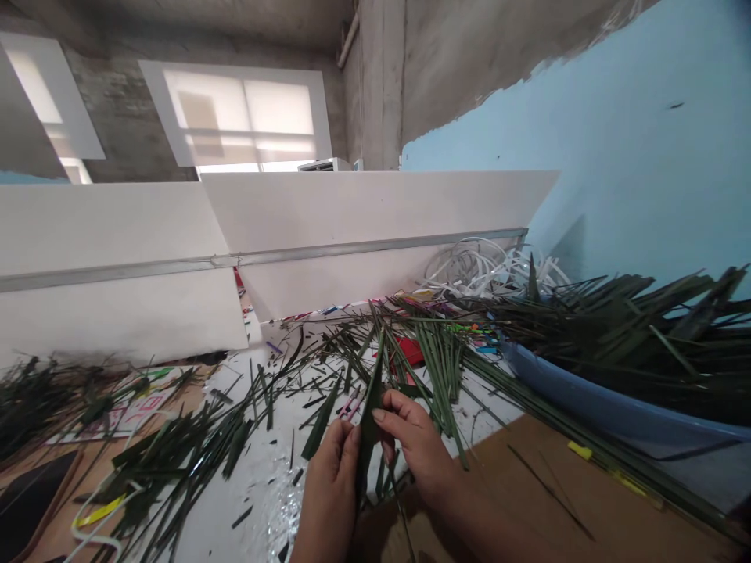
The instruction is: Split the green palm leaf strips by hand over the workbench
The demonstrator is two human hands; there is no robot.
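Left hand [332, 465] and right hand [415, 438] are both pinching one long green leaf [369, 422], bottom centre of the frame. Loose leaf strips [443, 356] are all over the white counter [258, 477] around them, and the blue tub [587, 397] at far right's piled with more leaves [634, 336].

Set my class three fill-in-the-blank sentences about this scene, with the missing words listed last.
1. The left hand and right hand hold a leaf coloured ____.
2. The tub heaped with leaves is on the picture's ____ side.
3. The coiled strips by the wall are coloured ____.
Missing words: green; right; white.
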